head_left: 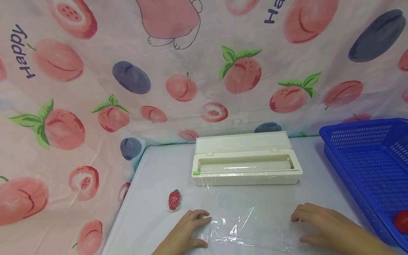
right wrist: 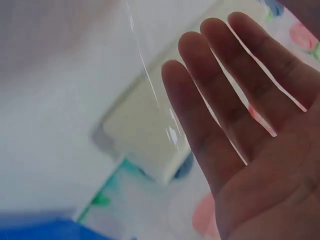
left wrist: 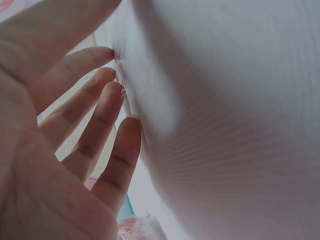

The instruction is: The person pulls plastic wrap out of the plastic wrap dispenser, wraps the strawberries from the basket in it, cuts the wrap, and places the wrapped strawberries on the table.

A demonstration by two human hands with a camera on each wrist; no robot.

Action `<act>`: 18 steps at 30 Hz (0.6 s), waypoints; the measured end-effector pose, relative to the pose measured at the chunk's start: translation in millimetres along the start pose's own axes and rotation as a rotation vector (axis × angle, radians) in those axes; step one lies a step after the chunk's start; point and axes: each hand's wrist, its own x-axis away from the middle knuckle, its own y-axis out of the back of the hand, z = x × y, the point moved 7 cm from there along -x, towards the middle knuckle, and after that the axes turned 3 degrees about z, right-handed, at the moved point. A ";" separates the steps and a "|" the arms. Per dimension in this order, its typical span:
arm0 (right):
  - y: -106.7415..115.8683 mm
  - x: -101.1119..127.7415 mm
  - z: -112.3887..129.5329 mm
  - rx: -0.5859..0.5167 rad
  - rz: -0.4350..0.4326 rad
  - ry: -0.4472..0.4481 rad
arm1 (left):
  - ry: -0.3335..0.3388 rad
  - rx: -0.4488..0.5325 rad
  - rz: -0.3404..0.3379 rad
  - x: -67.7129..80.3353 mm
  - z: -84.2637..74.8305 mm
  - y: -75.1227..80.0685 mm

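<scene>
A sheet of clear cling film (head_left: 242, 223) lies on the white table, drawn out from the roll in an open cream dispenser box (head_left: 245, 180). My left hand (head_left: 188, 230) is at the film's left edge, its fingertips against the surface in the left wrist view. On the opposite side, my right hand (head_left: 322, 223) hovers by the film's right edge with fingers extended and spread; whether it touches the film is hard to tell. Left of the film sits a small red item (head_left: 174, 200) wrapped in clear plastic, its kind unclear.
A blue plastic basket (head_left: 338, 170) stands at the right with a red item (head_left: 402, 221) in its near corner. The dispenser's lid (head_left: 242, 142) is raised at the back. A fruit-printed cloth (head_left: 197, 67) hangs behind and left of the table.
</scene>
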 end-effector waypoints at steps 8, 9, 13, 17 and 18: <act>37.5 18.2 -18.6 0.127 -0.080 -0.112 | -0.003 0.023 0.007 -1.5 -1.0 1.8; 42.3 20.5 -19.3 0.160 -0.102 -0.099 | -0.003 0.024 0.007 -1.6 -1.0 1.8; 59.9 29.8 -21.1 0.285 -0.182 -0.065 | 0.006 0.034 0.014 -2.2 0.1 0.7; 75.2 41.6 -26.8 0.378 -0.283 -0.061 | 0.005 0.043 0.020 -2.7 0.7 -0.9; 78.8 45.0 -29.2 0.399 -0.320 -0.052 | 0.012 0.050 0.024 -2.8 1.0 -1.3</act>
